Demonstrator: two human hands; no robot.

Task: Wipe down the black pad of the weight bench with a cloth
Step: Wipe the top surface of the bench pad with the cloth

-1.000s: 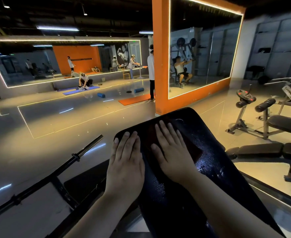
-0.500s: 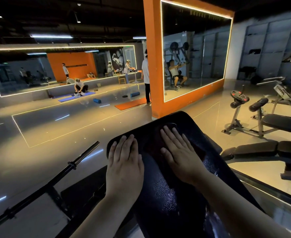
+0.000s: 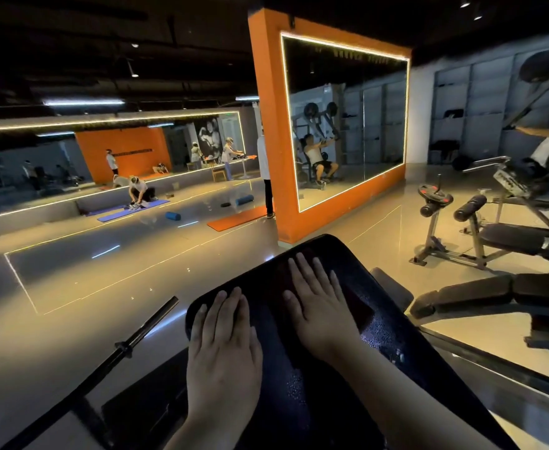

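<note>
The black pad (image 3: 406,323) of the weight bench slopes away from me, its surface speckled with droplets. A dark red cloth (image 3: 359,305) lies flat on its far half. My right hand (image 3: 318,306) presses palm-down on the cloth with fingers stretched out, covering most of it. Beside the cloth, my left hand (image 3: 223,349) rests flat on the pad's left edge and holds nothing.
A barbell bar (image 3: 137,336) runs diagonally at the left, below the pad. More benches (image 3: 481,295) and a weight machine (image 3: 435,203) stand at the right. An orange mirrored pillar (image 3: 268,141) rises beyond the pad. People exercise on mats in the far hall.
My right hand has slid the cloth slightly toward the pad's far end. The left hand has stayed in place. My view has tilted up a little.
</note>
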